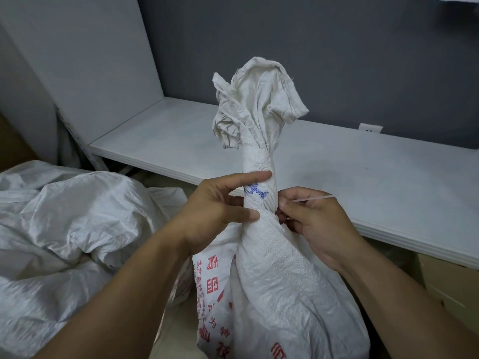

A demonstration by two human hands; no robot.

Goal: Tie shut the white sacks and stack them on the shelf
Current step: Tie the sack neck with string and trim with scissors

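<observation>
Leftmost, beyond our left hand point(215, 208), slack white sacks point(64, 216) lie heaped. Our left hand lays straight fingers against the twisted neck point(259, 161) of the printed white sack point(280, 281), likely to keep the twist from unwinding. Right of the neck, our right hand point(318, 221) pinches a thin white tie point(313, 198), ready for cinching. The shelf point(388, 177) stretches behind both hands.

upright sack point(269, 255) near centre, hands either side of its neck; 1 slumped sack point(64, 224) left; shelf point(388, 177) behind.
</observation>
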